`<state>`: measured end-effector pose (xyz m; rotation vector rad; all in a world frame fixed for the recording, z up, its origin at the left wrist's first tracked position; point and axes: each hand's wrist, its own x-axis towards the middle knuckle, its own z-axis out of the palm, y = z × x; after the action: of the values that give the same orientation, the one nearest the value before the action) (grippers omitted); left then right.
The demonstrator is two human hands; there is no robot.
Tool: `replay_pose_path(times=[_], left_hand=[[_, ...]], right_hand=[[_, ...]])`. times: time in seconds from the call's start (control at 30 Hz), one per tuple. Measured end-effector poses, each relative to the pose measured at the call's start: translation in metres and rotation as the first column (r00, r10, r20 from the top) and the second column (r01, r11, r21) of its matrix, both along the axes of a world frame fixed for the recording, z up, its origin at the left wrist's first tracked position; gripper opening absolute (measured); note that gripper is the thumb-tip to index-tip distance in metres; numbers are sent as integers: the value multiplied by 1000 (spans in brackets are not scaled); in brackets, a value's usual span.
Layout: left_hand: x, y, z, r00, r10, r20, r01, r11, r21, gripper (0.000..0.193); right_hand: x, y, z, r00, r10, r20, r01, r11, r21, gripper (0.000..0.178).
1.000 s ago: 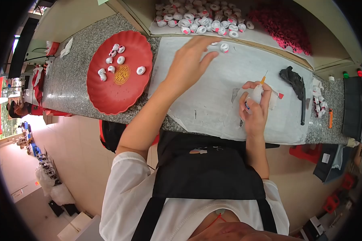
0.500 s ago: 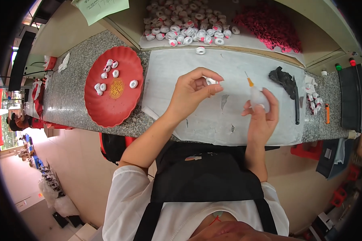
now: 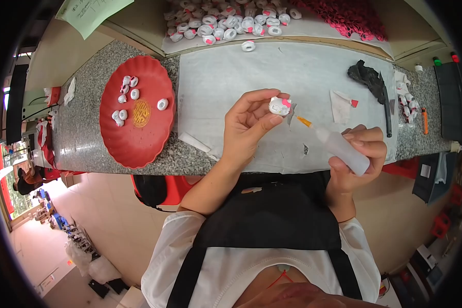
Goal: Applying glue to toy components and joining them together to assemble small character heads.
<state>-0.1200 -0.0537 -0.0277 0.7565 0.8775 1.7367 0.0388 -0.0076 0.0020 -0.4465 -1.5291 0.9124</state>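
Between the thumb and fingers of my left hand (image 3: 251, 119) is a small white cat-head piece (image 3: 279, 106) with a pink bow, its face side turned up. My right hand (image 3: 362, 154) is wrapped round a translucent squeeze bottle (image 3: 344, 150), tilted so that its orange-based needle tip (image 3: 303, 121) points at the cat-head piece. The tip is close to the bow side; whether it touches I cannot tell. Both hands are above the white paper sheet (image 3: 215, 72) on the counter.
To the left stands a red scalloped plate (image 3: 154, 133) with several white pieces. A shelf (image 3: 313, 42) at the back holds piles of white pieces and pink parts (image 3: 339, 20). Crumpled black plastic (image 3: 367, 77), a black stick (image 3: 387, 115) and an orange stick (image 3: 424, 121) lie at right.
My right hand has turned the bottle from upright to slanting, its tip now toward the cat-head piece. In my left hand the piece shows more clearly. A white paper scrap has come into sight.
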Motion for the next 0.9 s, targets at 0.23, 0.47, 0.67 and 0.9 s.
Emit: replay_pose_path(times=[0.23, 0.47, 0.67, 0.9], left_hand=[[-7, -5, -6, 1000, 0, 14, -1, 1000, 21, 35], [-6, -5, -5, 1000, -18, 14, 18, 999, 31, 34], [-5, -4, -6, 1000, -22, -16, 23, 999, 26, 34], [-4, -5, -8, 1000, -26, 17, 26, 1000, 14, 34]], right_hand=[[-9, -9, -4, 995, 44, 89, -51, 996, 78, 42], [-11, -11, -6, 988, -55, 146, 43, 995, 87, 41], [-5, -7, -3, 990, 45, 135, -60, 993, 106, 42], [-3, -7, -4, 991, 29, 129, -47, 989, 141, 42]])
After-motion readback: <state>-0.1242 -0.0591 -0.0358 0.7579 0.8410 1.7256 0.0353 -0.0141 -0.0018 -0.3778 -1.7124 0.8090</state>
